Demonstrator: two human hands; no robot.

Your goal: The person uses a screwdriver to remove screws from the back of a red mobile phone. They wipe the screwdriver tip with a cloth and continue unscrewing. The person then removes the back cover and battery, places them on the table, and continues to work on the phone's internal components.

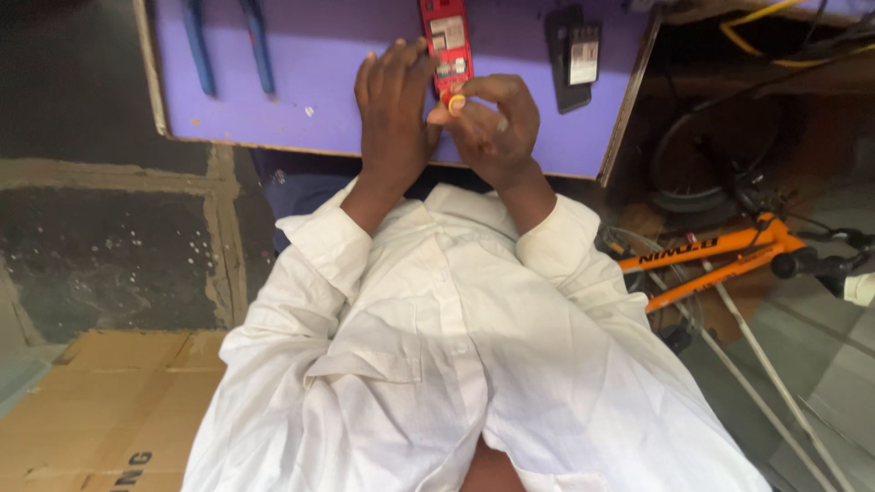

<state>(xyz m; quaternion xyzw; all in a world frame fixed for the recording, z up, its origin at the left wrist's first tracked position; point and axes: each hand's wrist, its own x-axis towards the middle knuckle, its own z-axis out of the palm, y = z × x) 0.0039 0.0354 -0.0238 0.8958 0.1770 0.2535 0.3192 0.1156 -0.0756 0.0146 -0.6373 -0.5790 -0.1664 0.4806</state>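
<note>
A red mobile phone (pixel 446 41) with its back cover off lies on the purple tabletop (pixel 346 100). My left hand (pixel 392 114) lies flat beside it, fingers pressed against the phone's left edge to steady it. My right hand (pixel 497 123) is curled around a small tool with a yellow ring-shaped end (pixel 456 103), which stands on the lower end of the phone. The tool's tip is hidden by my fingers. Both forearms come out of white shirt sleeves.
A black phone part with a battery (pixel 571 55) lies to the right of the red phone. Blue-handled pliers (pixel 228 46) lie at the table's left. An orange bicycle (pixel 729 251) stands to the right, and cardboard (pixel 100 401) lies on the floor at lower left.
</note>
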